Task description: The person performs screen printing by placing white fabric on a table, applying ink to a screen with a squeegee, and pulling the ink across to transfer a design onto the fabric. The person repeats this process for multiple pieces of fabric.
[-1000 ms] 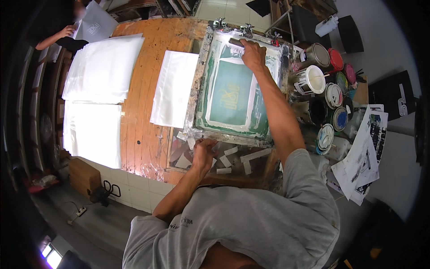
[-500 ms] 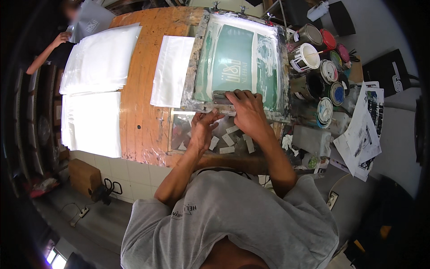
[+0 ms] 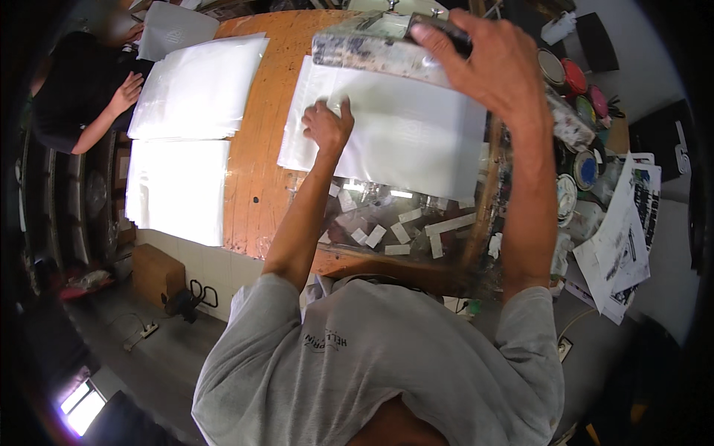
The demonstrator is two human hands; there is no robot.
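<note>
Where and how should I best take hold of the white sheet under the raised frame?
Likely by its near edge, from your body's side, with a light pinch: the white sheet lies thin and flat, and the raised screen frame leaves that edge uncovered.

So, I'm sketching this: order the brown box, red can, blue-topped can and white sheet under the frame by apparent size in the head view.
White sheet
Brown box
Red can, blue-topped can: too alike to rank

A paint-smeared frame (image 3: pixel 379 53) stands tilted up at upper centre, a dark squeegee (image 3: pixel 448 31) at its near edge; below, translucent white sheets (image 3: pixel 416 126) lie flat mid-picture.
</note>
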